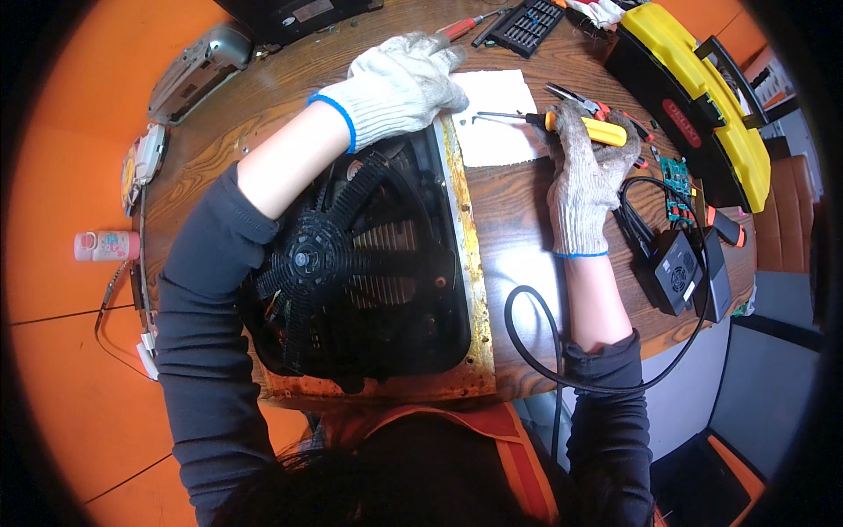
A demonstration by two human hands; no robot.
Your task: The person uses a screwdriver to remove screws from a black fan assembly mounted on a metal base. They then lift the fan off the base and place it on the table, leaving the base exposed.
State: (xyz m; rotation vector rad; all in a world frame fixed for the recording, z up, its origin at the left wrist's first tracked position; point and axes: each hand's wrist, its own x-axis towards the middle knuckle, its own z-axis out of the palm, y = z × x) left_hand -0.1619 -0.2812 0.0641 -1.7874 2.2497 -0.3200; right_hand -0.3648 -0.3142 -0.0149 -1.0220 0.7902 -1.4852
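My right hand (590, 167), in a soiled knitted glove, grips a screwdriver (606, 131) by its yellow handle. The shaft points left over a white sheet of paper (496, 97), where a few tiny dark bits lie near the tip. My left hand (399, 88), in a white glove with a blue cuff, is at the far edge of an opened appliance (479, 299). Its fingers are curled, and what they hold, if anything, is hidden. Inside the appliance's black housing sits a large black fan (303, 259); the metal rim is rusty and yellowed.
Pliers (571, 95) lie beyond my right hand. A yellow-and-black toolbox (729, 114) stands at the far right. Nearer are a green circuit board (674, 180) and a black box (674, 272) with a looping cable (527, 351). A bit set (527, 26) and red-handled screwdriver (461, 28) lie at the back.
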